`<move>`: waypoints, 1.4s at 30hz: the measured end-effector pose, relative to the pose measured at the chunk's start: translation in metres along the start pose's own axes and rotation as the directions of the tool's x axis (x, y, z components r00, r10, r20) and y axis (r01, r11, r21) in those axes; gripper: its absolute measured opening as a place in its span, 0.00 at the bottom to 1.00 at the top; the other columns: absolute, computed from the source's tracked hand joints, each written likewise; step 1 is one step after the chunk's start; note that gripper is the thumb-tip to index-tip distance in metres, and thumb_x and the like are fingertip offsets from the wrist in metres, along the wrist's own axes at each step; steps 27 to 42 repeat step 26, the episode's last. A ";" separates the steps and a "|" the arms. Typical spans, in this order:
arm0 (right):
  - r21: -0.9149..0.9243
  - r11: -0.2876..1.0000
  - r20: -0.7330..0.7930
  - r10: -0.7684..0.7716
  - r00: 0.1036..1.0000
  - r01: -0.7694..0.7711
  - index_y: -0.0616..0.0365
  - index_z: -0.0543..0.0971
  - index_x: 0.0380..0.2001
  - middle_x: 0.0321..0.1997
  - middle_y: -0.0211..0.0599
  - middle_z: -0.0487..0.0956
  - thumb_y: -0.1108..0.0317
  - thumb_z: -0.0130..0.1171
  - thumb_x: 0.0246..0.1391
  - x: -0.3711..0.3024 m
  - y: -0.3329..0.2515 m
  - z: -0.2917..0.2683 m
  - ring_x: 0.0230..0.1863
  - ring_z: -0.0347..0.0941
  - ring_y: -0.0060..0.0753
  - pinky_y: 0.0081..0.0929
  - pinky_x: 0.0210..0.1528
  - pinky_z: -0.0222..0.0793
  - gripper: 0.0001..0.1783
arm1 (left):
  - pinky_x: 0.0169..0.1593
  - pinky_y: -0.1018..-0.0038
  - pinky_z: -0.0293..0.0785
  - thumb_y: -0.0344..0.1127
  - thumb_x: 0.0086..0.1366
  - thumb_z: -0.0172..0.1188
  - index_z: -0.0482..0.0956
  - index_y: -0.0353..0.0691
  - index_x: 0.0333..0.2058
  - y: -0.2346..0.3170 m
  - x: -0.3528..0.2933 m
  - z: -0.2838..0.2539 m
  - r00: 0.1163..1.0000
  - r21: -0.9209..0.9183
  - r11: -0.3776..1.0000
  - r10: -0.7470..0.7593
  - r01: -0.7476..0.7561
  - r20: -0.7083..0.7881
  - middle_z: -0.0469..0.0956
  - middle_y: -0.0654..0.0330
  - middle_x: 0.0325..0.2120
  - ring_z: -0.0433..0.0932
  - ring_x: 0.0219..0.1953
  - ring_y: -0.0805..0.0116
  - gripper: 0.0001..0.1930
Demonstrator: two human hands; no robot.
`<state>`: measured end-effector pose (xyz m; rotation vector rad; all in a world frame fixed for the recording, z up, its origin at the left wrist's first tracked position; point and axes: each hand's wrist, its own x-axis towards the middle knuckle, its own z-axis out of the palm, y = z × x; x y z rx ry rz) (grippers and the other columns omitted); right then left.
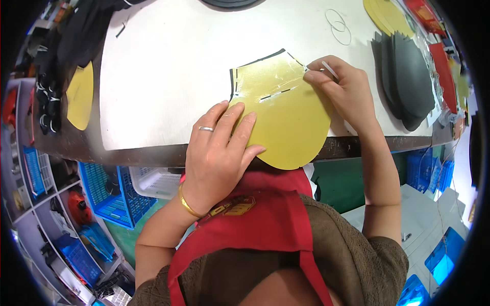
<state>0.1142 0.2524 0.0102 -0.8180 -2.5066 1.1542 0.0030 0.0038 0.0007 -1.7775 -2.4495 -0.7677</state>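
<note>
A yellow template with a rounded near end and narrow slots lies over a dark piece, whose black edge shows along the template's far and left sides. My left hand rests on the template's left side, fingers stretched out and spread, thumb near its lower left edge. In my right hand is a thin white stick-like pen, pinched between thumb and fingers. These fingertips are at the template's upper right edge, beside a slot. The pen's tip is too small to make out clearly.
Under the work lies a white board on a dark-edged table. A stack of dark grey cut pieces is at right, with yellow pieces beyond. Another yellow piece lies at left. Thin loops lie farther back. Blue baskets stand below.
</note>
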 end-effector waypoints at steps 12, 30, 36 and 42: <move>-0.053 0.996 -0.015 0.073 0.997 -0.074 0.55 0.87 0.38 0.26 0.38 0.85 0.59 0.67 0.57 0.011 -0.005 0.003 0.25 0.78 0.25 0.24 0.31 0.72 0.12 | 0.58 0.56 0.70 0.41 0.53 0.74 0.81 0.36 0.51 0.003 0.002 0.005 1.000 -0.018 1.000 -0.013 0.013 0.003 0.76 0.51 0.56 0.72 0.58 0.47 0.27; -0.243 0.969 -0.018 0.041 0.999 -0.045 0.55 0.86 0.38 0.24 0.42 0.83 0.57 0.67 0.58 0.012 -0.009 0.002 0.23 0.79 0.29 0.26 0.30 0.72 0.14 | 0.60 0.54 0.69 0.40 0.54 0.73 0.80 0.37 0.53 0.005 -0.001 0.008 0.999 -0.043 0.998 -0.045 0.045 -0.001 0.75 0.51 0.56 0.72 0.59 0.47 0.27; -0.243 0.969 -0.018 0.041 0.999 -0.045 0.55 0.86 0.38 0.24 0.42 0.83 0.57 0.67 0.58 0.012 -0.009 0.002 0.23 0.79 0.29 0.26 0.30 0.72 0.14 | 0.60 0.54 0.69 0.40 0.54 0.73 0.80 0.37 0.53 0.005 -0.001 0.008 0.999 -0.043 0.998 -0.045 0.045 -0.001 0.75 0.51 0.56 0.72 0.59 0.47 0.27; -0.243 0.969 -0.018 0.041 0.999 -0.045 0.55 0.86 0.38 0.24 0.42 0.83 0.57 0.67 0.58 0.012 -0.009 0.002 0.23 0.79 0.29 0.26 0.30 0.72 0.14 | 0.60 0.54 0.69 0.40 0.54 0.73 0.80 0.37 0.53 0.005 -0.001 0.008 0.999 -0.043 0.998 -0.045 0.045 -0.001 0.75 0.51 0.56 0.72 0.59 0.47 0.27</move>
